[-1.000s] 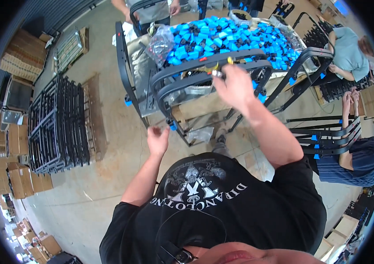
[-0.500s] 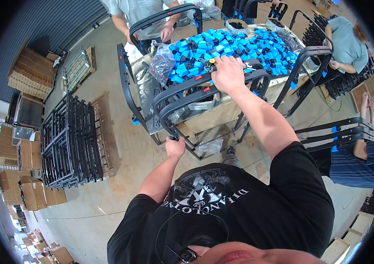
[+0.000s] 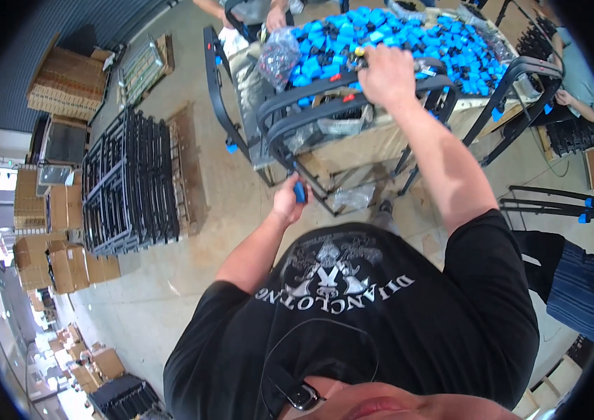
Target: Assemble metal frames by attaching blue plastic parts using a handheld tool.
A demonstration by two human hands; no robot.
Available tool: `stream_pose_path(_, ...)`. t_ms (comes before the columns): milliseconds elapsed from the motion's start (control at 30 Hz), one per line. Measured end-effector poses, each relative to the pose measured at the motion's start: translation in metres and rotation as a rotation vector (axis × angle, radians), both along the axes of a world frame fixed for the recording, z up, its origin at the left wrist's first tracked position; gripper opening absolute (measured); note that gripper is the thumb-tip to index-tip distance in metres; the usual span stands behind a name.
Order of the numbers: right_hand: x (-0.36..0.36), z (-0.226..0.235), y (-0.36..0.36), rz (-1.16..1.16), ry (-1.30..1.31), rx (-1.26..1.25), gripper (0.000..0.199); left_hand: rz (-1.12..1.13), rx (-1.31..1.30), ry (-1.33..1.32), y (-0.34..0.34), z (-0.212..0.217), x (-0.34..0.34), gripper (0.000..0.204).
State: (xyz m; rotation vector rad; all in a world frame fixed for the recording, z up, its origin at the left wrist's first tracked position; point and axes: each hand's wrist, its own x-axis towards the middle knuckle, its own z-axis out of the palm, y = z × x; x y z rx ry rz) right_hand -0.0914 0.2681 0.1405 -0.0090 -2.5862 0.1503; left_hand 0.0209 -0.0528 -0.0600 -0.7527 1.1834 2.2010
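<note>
My right hand (image 3: 389, 73) is closed round a wrench (image 3: 426, 68), over the curved black tubular frame (image 3: 311, 120) at the table. The wrench's shiny jaw sticks out on one side of the fist, and a small yellow tip shows on the other. Lower down, my left hand (image 3: 289, 201) is closed on a blue plastic piece (image 3: 300, 192) beside the frame's lower corner. Whether that piece touches the frame, I cannot tell. Blue and black plastic parts (image 3: 388, 31) are heaped on the table beyond my right hand.
A clear plastic bag (image 3: 279, 59) lies at the heap's left. More black frames (image 3: 223, 105) lean around the table (image 3: 353, 150). Stacked frames (image 3: 129, 182) and cardboard boxes (image 3: 69, 255) stand to the left. Co-workers (image 3: 584, 91) are at the table's far side and right.
The view has tilted and shifted, so the table sits higher and further right. A blue piece now shows in my left hand. My right hand keeps its hold on the wrench.
</note>
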Motion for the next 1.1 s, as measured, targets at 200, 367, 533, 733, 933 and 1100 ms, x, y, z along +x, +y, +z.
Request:
stream_pose_path(200, -0.011, -0.012, 0.0, -0.036, 0.01, 0.028, 0.031, -0.113, -0.069, -0.098, -0.009, 0.007, -0.012, 0.037)
stream_pose_path(367, -0.006, -0.01, -0.005, -0.03, 0.069, 0.058, 0.036, -0.091, -0.022, -0.422, -0.002, 0.035, -0.036, 0.034)
stream_pose_path(533, 0.008, 0.022, -0.023, 0.028, 0.045, -0.117, 0.028, -0.26, -0.376, -0.052, -0.002, 0.013, -0.009, 0.029)
stream_pose_path(733, -0.01, -0.009, -0.013, -0.026, 0.092, 0.12, 0.034, 0.076, -1.356, 0.711, 0.014, -0.06, 0.005, 0.061)
stream_pose_path(933, -0.01, -0.013, -0.009, -0.034, 0.104, 0.128, 0.034, -0.007, -1.052, 0.643, 0.008, -0.079, -0.005, 0.07)
stream_pose_path(1100, -0.011, -0.011, -0.011, -0.044, 0.097, 0.14, 0.033, -0.185, -0.883, 0.623, -0.011, -0.095, -0.018, 0.06)
